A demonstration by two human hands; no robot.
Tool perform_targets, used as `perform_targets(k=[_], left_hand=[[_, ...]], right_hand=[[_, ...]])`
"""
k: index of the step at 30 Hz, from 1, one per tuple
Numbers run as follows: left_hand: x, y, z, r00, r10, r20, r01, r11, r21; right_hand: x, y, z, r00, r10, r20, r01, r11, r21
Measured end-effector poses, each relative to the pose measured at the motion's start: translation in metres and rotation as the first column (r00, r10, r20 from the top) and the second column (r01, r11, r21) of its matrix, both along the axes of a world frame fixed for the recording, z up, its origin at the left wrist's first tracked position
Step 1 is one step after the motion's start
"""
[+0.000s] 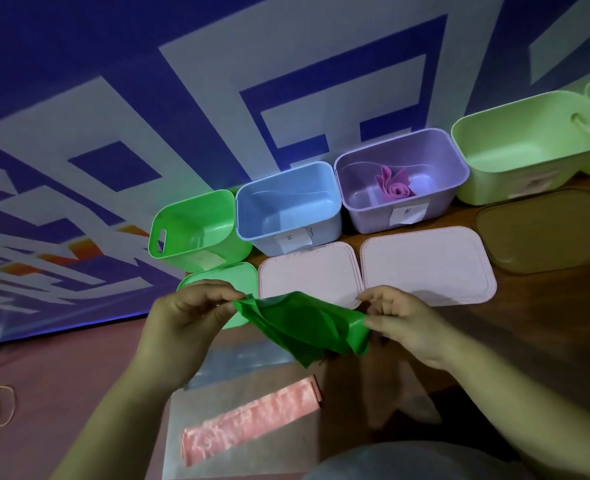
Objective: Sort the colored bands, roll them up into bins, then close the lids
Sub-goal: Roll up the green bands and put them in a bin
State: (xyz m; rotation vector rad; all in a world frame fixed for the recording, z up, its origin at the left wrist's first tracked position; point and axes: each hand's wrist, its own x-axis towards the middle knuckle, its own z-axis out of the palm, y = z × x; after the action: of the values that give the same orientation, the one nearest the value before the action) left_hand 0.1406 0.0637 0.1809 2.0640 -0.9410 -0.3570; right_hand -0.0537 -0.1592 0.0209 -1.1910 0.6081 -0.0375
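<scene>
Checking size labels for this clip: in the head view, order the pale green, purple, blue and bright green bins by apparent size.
1. Pale green bin.
2. Purple bin, only slightly larger-looking than the blue bin; too close to rank.
3. Bright green bin, smallest.

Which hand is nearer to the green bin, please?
Left. The left hand is just in front of the green bin; the right hand is farther right, by a pink lid. Both pinch the green band.
</scene>
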Motion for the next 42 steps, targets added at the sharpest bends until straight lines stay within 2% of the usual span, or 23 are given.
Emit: perform_targets(k=[5,7,9,12,15,17,21,28,30,32,36,42], left_hand=[[0.003,-0.002,-0.004,0.989,0.085,-0.119,-0.093,0.994,-0.064],[0.003,-0.006,-0.006,0.985,0.111,-0.132,-0.123,0.989,-0.082],[0.005,-0.01,-0.008,0.979,0.133,-0.153,-0.152,0.981,-0.12],[0.009,-0.013,-0.01,0.975,0.117,-0.191,-0.151,0.973,-0.175],[0.013,-0.015,-0.013,0.975,0.099,-0.197,-0.139,0.969,-0.202],[0.016,-0.016,-0.014,0.975,0.101,-0.197,-0.14,0.97,-0.199],[0.016,-0.018,-0.015,0.977,0.099,-0.187,-0.135,0.973,-0.186],[0.013,-0.022,-0.015,0.978,0.1,-0.185,-0.133,0.976,-0.174],[0.013,-0.021,-0.015,0.977,0.102,-0.186,-0.135,0.976,-0.173],[0.013,-0.021,-0.014,0.976,0.104,-0.192,-0.139,0.974,-0.178],[0.013,-0.021,-0.015,0.976,0.099,-0.196,-0.136,0.974,-0.181],[0.015,-0.02,-0.019,0.972,0.11,-0.209,-0.147,0.974,-0.171]], right_hand=[[-0.002,-0.025,0.025,0.992,-0.102,0.068,0.109,0.989,-0.104],[-0.002,-0.03,0.033,0.988,-0.121,0.095,0.13,0.987,-0.094],[-0.003,-0.035,0.041,0.988,-0.105,0.113,0.108,0.994,-0.023],[-0.012,-0.042,0.046,0.993,0.004,0.121,-0.023,0.987,0.158],[-0.02,-0.048,0.046,0.989,0.106,0.102,-0.126,0.969,0.21],[-0.022,-0.051,0.046,0.993,0.095,0.067,-0.106,0.977,0.183],[-0.022,-0.052,0.051,1.0,0.003,-0.02,-0.003,1.0,0.026],[-0.021,-0.044,0.056,0.974,-0.216,0.063,0.184,0.926,0.328],[-0.022,-0.046,0.057,0.96,-0.239,0.147,0.156,0.89,0.429],[-0.025,-0.047,0.056,0.951,-0.217,0.219,0.095,0.882,0.462],[-0.028,-0.046,0.053,0.958,-0.162,0.238,0.083,0.947,0.31],[-0.026,-0.041,0.069,0.957,-0.222,0.186,0.232,0.972,-0.033]])
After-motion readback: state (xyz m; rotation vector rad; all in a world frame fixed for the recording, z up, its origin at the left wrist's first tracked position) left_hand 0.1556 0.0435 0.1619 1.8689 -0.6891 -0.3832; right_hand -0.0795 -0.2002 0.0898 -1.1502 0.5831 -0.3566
